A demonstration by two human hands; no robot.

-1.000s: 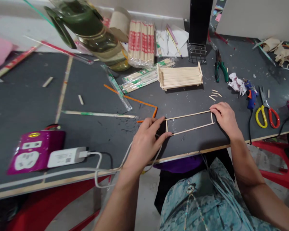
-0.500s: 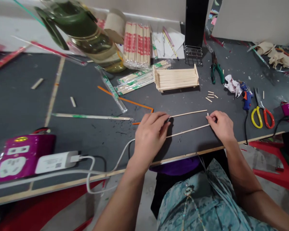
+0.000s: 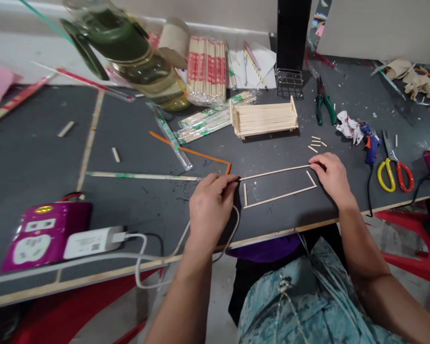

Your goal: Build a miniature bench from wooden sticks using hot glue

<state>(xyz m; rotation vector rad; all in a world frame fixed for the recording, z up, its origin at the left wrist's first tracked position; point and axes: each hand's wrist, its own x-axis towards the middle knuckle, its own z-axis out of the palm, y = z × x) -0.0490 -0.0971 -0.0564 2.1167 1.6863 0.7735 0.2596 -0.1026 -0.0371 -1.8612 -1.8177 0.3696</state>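
A long thin wooden stick [image 3: 275, 172] runs between my two hands, just above the table. My left hand [image 3: 212, 196] pinches its left end, and my right hand [image 3: 331, 174] pinches the right end. Below it another long stick [image 3: 281, 196] lies flat. A short stick [image 3: 245, 195] stands off its left end, and a second short stick [image 3: 311, 178] off its right end, so the pieces outline a narrow rectangle. Several short stick pieces [image 3: 316, 143] lie beyond my right hand. A small bench-like wooden model [image 3: 265, 118] sits farther back.
Pliers [image 3: 324, 102], a blue glue gun [image 3: 371, 147] and scissors [image 3: 391, 162] lie to the right. Chopstick packs [image 3: 207, 67] and a tilted-looking jug [image 3: 139, 67] stand at the back. A purple power socket [image 3: 46, 234] with a white cable [image 3: 141, 260] occupies the left front.
My right hand has left the right short stick and now grips the upper long stick's end. My left hand has shifted left, uncovering the left short stick.
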